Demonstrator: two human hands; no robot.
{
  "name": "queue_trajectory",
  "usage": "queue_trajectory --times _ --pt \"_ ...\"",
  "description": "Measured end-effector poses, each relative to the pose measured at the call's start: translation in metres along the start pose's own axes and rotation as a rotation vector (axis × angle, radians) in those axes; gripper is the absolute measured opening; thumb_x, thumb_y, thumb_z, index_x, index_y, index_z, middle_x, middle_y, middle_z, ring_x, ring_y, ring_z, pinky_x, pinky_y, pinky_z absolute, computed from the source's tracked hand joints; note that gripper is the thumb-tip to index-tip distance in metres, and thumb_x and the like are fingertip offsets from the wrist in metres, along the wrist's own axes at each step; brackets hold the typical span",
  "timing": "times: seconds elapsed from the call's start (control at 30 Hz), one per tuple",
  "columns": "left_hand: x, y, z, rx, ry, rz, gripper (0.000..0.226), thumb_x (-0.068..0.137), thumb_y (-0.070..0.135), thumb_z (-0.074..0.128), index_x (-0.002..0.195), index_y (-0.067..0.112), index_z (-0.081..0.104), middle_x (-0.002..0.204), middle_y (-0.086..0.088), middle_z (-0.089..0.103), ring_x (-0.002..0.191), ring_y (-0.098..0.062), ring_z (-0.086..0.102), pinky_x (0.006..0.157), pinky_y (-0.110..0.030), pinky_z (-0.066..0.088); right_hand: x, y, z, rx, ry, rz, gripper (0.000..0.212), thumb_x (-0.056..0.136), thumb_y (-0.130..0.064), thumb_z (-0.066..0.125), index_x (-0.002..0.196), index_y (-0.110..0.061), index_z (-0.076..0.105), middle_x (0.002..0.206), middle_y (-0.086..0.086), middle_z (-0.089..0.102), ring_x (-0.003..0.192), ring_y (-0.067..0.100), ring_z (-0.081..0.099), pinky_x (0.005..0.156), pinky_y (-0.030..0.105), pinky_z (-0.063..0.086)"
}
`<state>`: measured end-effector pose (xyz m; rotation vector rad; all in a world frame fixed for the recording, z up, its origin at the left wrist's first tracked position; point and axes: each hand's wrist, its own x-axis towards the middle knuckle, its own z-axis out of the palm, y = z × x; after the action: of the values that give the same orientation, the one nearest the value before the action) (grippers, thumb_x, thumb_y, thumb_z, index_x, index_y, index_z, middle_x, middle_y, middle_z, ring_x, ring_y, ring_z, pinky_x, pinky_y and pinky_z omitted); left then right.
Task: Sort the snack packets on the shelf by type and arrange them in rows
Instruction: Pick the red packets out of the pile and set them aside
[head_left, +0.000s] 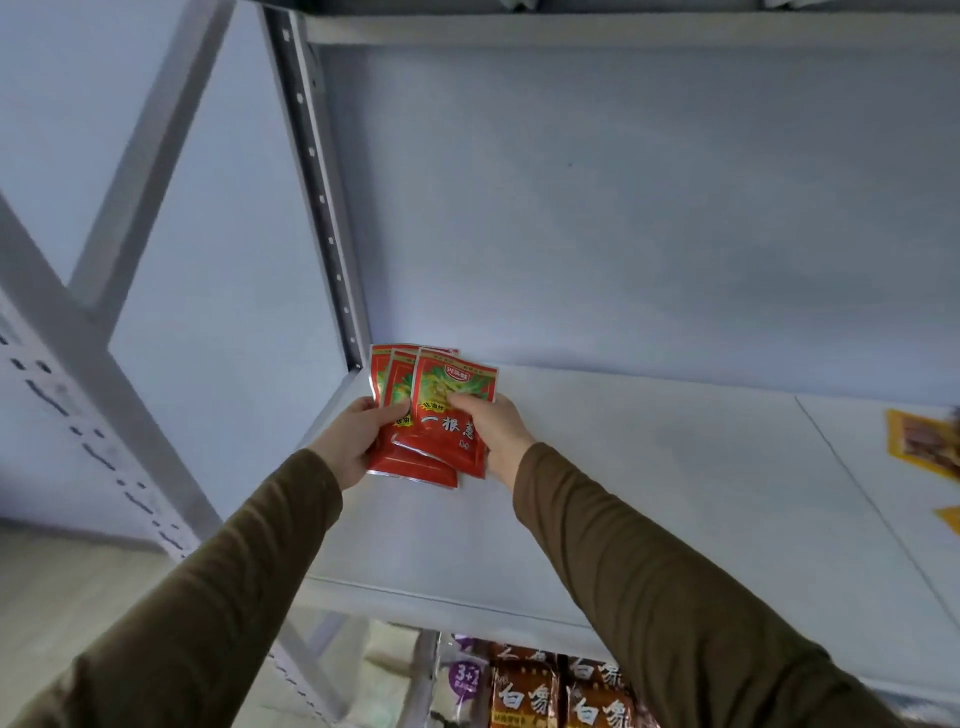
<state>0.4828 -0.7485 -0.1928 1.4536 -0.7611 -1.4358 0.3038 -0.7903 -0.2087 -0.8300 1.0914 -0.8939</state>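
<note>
A fanned stack of red snack packets (435, 415) with green pictures is held just above the back left corner of the white shelf (649, 467). My left hand (352, 439) grips the stack's left edge, thumb on top. My right hand (493, 428) grips the right edge of the top packet, thumb on its face. At the far right edge of the shelf lie yellow-orange packets (930, 447), blurred and cut off by the frame.
A grey perforated upright (322, 208) stands at the shelf's back left corner, with a slanted brace (78, 332) further left. Another shelf board (571, 28) runs overhead. Below the shelf's front edge sit brown noodle packs (561, 691) and a purple pack (467, 680).
</note>
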Motion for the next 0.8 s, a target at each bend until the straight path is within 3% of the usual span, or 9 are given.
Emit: queue_trajectory --times 0.13,0.27,0.4,0.5,0.57,0.67,0.73,0.8 --pt "0.018 0.006 -0.027 0.017 0.000 -0.021 0.033 0.094 0.026 0.071 0.123 0.015 0.059 0.101 -0.012 0.079 0.088 -0.035 0.077 0.076 -0.047 0.062 0.009 0.008 0.033 0.017 0.084 0.006 0.042 0.086 -0.025 0.081 0.122 -0.012 0.064 0.105 0.012 0.077 0.092 0.031 0.077 0.087 0.051 0.062" --pt "0.034 0.015 -0.034 0.074 0.048 0.000 0.026 0.096 0.029 0.069 0.118 0.018 0.061 0.093 -0.009 0.079 0.078 -0.030 0.078 0.064 -0.039 0.062 0.021 0.009 0.054 0.034 0.188 -0.029 0.046 0.084 -0.026 0.082 0.123 -0.014 0.061 0.105 0.011 0.076 0.088 0.028 0.077 0.077 0.045 0.064" --pt "0.047 0.023 -0.032 0.193 0.113 0.050 0.047 0.092 0.030 0.073 0.132 0.019 0.051 0.105 -0.009 0.075 0.078 -0.028 0.077 0.062 -0.036 0.062 0.031 0.010 0.060 0.003 0.283 -0.069 0.052 0.084 -0.027 0.082 0.124 -0.016 0.053 0.109 0.009 0.071 0.092 0.026 0.074 0.084 0.049 0.062" --pt "0.053 0.026 -0.032 0.233 0.118 0.041 0.057 0.092 0.028 0.074 0.141 0.021 0.044 0.109 -0.009 0.072 0.078 -0.028 0.077 0.059 -0.034 0.061 0.035 0.011 0.056 -0.011 0.312 -0.082 0.052 0.085 -0.026 0.082 0.122 -0.016 0.047 0.108 0.008 0.069 0.090 0.023 0.073 0.074 0.041 0.063" --pt "0.056 0.024 -0.033 0.222 0.107 0.034 0.057 0.093 0.027 0.073 0.141 0.021 0.043 0.110 -0.011 0.072 0.080 -0.029 0.077 0.066 -0.039 0.064 0.036 0.012 0.056 -0.054 0.336 -0.113 0.052 0.087 -0.024 0.080 0.122 -0.018 0.043 0.107 0.004 0.066 0.087 0.018 0.071 0.064 0.032 0.057" --pt "0.060 0.022 -0.033 0.276 0.105 0.056 0.042 0.097 0.030 0.068 0.133 0.019 0.049 0.111 -0.010 0.073 0.084 -0.030 0.077 0.080 -0.047 0.063 0.037 0.012 0.060 -0.138 0.350 -0.135 0.054 0.089 -0.026 0.078 0.126 -0.022 0.039 0.104 -0.001 0.064 0.086 0.014 0.068 0.061 0.027 0.053" --pt "0.060 0.024 -0.034 0.310 0.099 0.075 0.034 0.098 0.034 0.065 0.127 0.021 0.052 0.108 -0.007 0.073 0.085 -0.027 0.076 0.077 -0.042 0.063 0.037 0.011 0.062 -0.209 0.364 -0.146 0.058 0.089 -0.029 0.078 0.132 -0.022 0.040 0.112 0.001 0.065 0.095 0.018 0.069 0.071 0.035 0.059" --pt "0.059 0.025 -0.035 0.315 0.097 0.082 0.031 0.097 0.035 0.065 0.123 0.023 0.052 0.105 -0.004 0.073 0.082 -0.025 0.077 0.069 -0.037 0.062 0.038 0.010 0.062 -0.342 0.409 -0.188 0.063 0.090 -0.030 0.077 0.140 -0.020 0.041 0.127 0.006 0.063 0.114 0.026 0.064 0.094 0.049 0.057"
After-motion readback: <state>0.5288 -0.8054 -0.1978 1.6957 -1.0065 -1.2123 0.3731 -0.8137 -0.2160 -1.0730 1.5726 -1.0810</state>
